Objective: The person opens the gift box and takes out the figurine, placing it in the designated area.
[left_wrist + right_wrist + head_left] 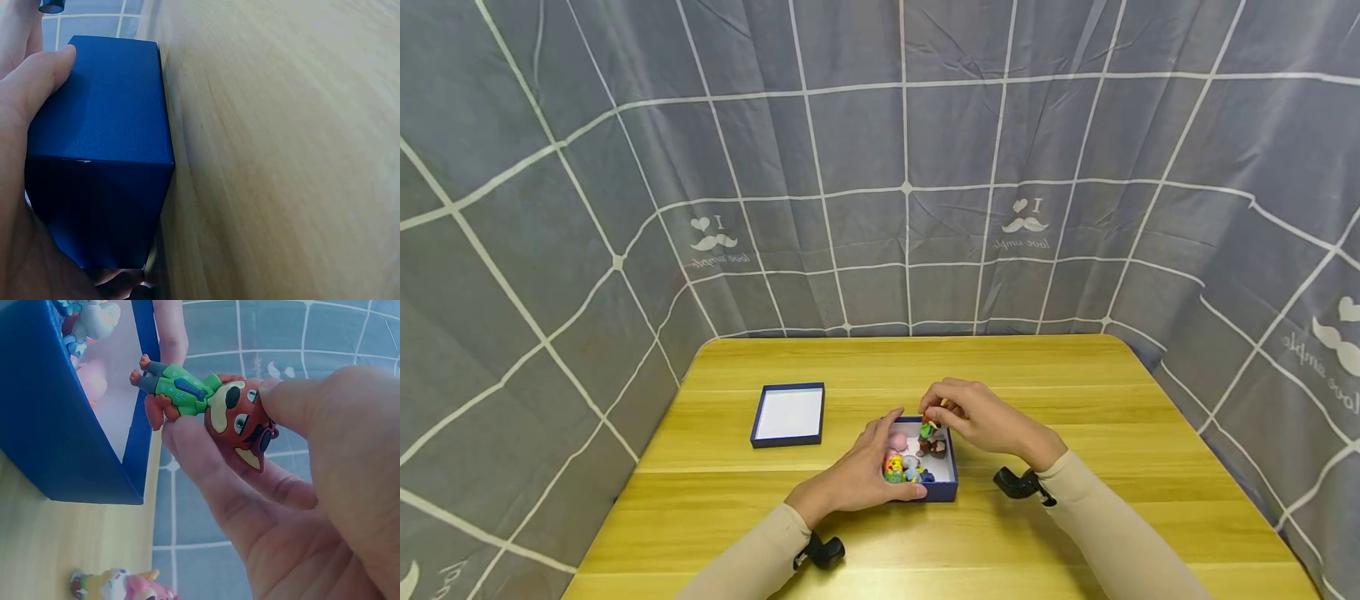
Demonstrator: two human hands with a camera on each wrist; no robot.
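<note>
A small dark blue box [942,492] with a white inside holds several toy figurines, among them a pink one [897,442] and a yellow one [896,463]. My left hand [856,477] grips this box from the left, its thumb along the near wall and fingers toward the far side. Over the box's right part, my right hand [981,417] pinches a fox figurine [236,419] by its head, between thumb and fingers. The fox wears a green shirt and a dark tie, and its feet point toward the box. A brown shape [936,448] shows below it.
The shallow blue-rimmed lid [788,413] lies white side up on the wooden table [700,517], left of the box. A pink and yellow figurine [134,586] stands outside the box in the right wrist view. Grey gridded curtains [857,150] surround the table.
</note>
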